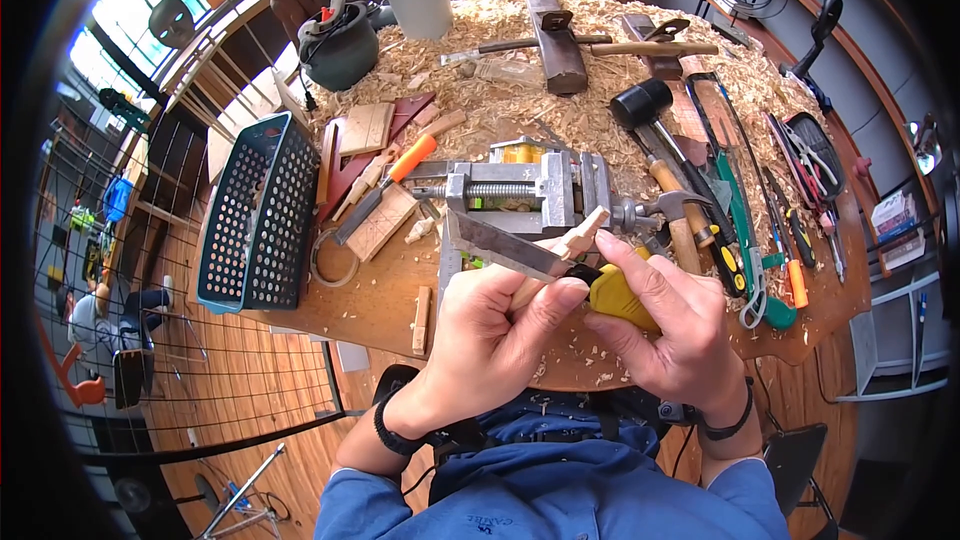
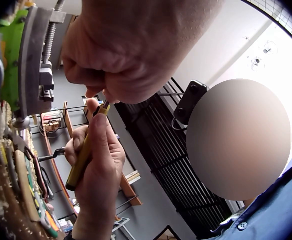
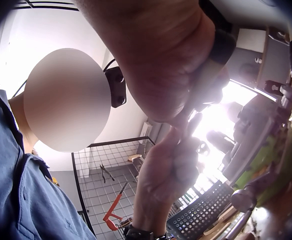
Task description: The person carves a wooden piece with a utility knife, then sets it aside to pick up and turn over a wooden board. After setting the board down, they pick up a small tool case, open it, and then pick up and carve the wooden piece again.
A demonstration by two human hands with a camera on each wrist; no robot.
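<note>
In the head view, my left hand (image 1: pixel 490 325) grips a small pale piece of wood (image 1: pixel 583 236), its tip sticking up past the fingers. My right hand (image 1: pixel 672 325) holds a knife by its yellow handle (image 1: pixel 618 298). The wide grey blade (image 1: pixel 505 246) points left, crossing in front of the wood, and my left thumb lies against the blade's base. In the left wrist view the right hand (image 2: pixel 102 165) is curled round the yellow handle (image 2: pixel 81 162). The right wrist view shows the left hand (image 3: pixel 168 167) with fingers curled; the wood is hard to make out there.
A metal vise (image 1: pixel 510 190) stands just beyond the hands. Left are a perforated basket (image 1: pixel 272 215), an orange-handled knife (image 1: pixel 412 157) and wood blocks. Right lie a black mallet (image 1: pixel 641 103), a hammer (image 1: pixel 680 203) and saws. Shavings (image 1: pixel 480 15) cover the table's far part.
</note>
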